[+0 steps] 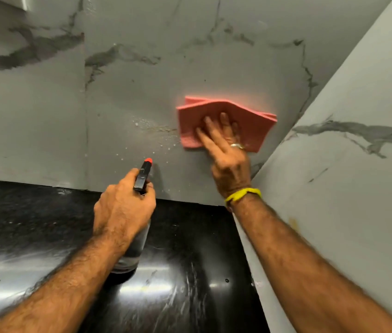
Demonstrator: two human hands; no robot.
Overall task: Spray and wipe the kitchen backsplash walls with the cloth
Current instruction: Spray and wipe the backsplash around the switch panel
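A folded pink cloth (250, 121) lies flat against the grey marble backsplash (142, 92), near the corner with the side wall. My right hand (226, 152) presses on it with straight, spread fingers. My left hand (122, 207) grips a clear spray bottle (142, 179) with a black head and red nozzle, aimed at the wall just left of the cloth. Droplets and a brownish smear (156, 127) sit on the wall to the left of the cloth.
A glossy black countertop (34, 224) runs below the backsplash, wet with streaks and droplets. A marble side wall (346, 164) closes the corner on the right. A vertical tile seam (85, 116) splits the backsplash at left.
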